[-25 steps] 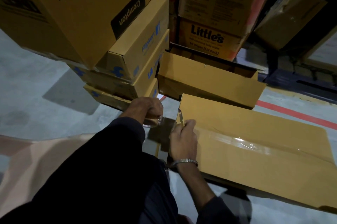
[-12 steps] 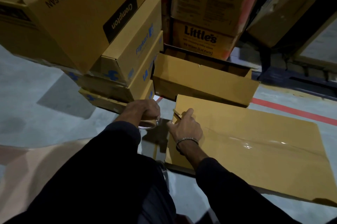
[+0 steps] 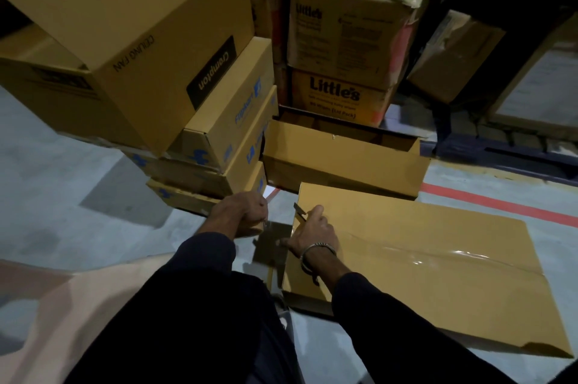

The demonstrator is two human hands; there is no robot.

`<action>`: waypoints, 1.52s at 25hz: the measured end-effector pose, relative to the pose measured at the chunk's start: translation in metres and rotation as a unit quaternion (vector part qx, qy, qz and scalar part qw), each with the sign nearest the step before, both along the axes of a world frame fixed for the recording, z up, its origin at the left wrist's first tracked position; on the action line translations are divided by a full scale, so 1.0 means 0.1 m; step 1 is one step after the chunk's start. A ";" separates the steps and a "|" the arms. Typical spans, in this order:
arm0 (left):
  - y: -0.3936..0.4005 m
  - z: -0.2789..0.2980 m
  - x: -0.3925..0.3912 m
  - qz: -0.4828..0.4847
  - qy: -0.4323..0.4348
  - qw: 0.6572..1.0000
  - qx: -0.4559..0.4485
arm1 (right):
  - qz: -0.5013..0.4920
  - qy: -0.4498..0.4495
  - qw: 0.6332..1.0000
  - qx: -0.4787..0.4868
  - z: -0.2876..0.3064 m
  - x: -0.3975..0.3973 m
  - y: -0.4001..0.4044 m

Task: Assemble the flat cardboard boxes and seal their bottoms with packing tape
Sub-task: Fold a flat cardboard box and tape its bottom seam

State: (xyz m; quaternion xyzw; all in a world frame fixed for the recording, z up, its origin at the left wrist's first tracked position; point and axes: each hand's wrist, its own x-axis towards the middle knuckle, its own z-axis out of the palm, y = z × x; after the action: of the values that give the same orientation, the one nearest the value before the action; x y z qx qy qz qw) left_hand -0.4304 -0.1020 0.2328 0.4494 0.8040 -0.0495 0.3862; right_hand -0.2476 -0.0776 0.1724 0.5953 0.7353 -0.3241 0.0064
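A brown cardboard box (image 3: 438,258) lies on the floor with its bottom flaps closed. A strip of clear tape (image 3: 438,253) runs along the seam. My left hand (image 3: 247,211) grips the tape roll (image 3: 255,228), mostly hidden under the fingers, just left of the box's edge. A dark stretch of tape (image 3: 275,239) spans from the roll to the box. My right hand (image 3: 312,233) rests at the box's left edge and holds a small cutter blade (image 3: 300,211) at the tape. A metal bracelet sits on that wrist.
An open-topped brown box (image 3: 344,161) stands just behind. A stack of boxes (image 3: 156,70) leans at the left, printed cartons (image 3: 341,48) at the back. A red line (image 3: 500,205) marks the grey floor. A pale sheet (image 3: 62,321) lies at lower left.
My right hand shifted from the box's near edge up to its left edge with the cutter. The left hand stays on the roll with the tape still stretched.
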 end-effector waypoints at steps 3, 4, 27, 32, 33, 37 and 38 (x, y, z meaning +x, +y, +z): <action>-0.02 0.16 0.12 0.000 0.016 0.999 0.032 | -0.031 0.124 0.990 -0.067 0.13 0.20 0.03; -0.01 0.23 0.18 0.006 0.011 0.998 0.056 | -0.051 0.167 0.981 -0.080 0.16 0.33 0.04; -0.23 0.81 1.80 -0.097 0.021 0.962 0.254 | -0.220 0.163 0.961 -0.024 0.56 2.26 0.55; -0.01 0.63 1.84 -0.142 0.026 0.967 0.211 | -0.129 0.147 0.981 -0.009 0.37 2.47 1.16; 0.02 0.61 1.83 -0.148 0.032 0.967 0.205 | -0.106 0.143 0.984 -0.002 0.31 2.48 1.26; 0.07 0.52 1.75 -0.153 0.028 0.972 0.176 | -0.016 0.080 0.995 0.054 0.13 2.50 1.47; 0.08 0.50 1.72 -0.150 0.025 0.974 0.167 | -0.005 0.061 0.996 0.059 0.10 2.52 1.49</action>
State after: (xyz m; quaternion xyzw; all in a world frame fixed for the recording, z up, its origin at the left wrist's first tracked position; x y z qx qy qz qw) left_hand -0.2585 -0.0942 0.2824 0.6214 0.7339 0.0164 0.2738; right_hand 0.0042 0.0711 0.1824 0.5775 0.7489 -0.3162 -0.0754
